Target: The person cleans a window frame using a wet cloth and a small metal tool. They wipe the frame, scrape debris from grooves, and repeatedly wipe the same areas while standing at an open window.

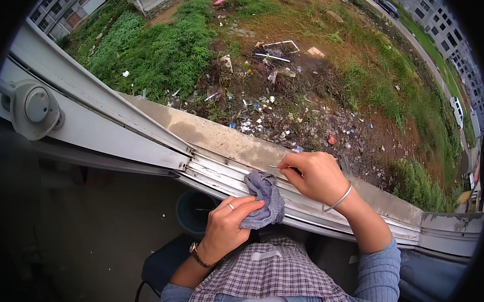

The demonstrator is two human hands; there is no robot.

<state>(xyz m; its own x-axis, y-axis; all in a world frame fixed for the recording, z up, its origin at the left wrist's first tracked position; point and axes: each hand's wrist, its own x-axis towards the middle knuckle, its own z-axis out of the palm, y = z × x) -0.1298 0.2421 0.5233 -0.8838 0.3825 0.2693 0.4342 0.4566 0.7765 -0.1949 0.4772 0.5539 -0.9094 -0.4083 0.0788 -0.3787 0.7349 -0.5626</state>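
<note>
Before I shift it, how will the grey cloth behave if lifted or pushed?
Probably floppy: the grey cloth sits bunched in soft folds at the left hand. Likely light, being thin-looking fabric, though I can't tell whether it's wet. Pushed along the window track, it may catch on the raised ridges.

Bright daylight outdoors; indoor floor dim; fisheye edges bent, black.

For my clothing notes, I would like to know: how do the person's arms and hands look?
The left hand has a silvery ring and, apparently, a dark wristwatch; the right hand has a silvery bangle at its wrist. Light-blue knit sleeves end near the elbows.
</note>
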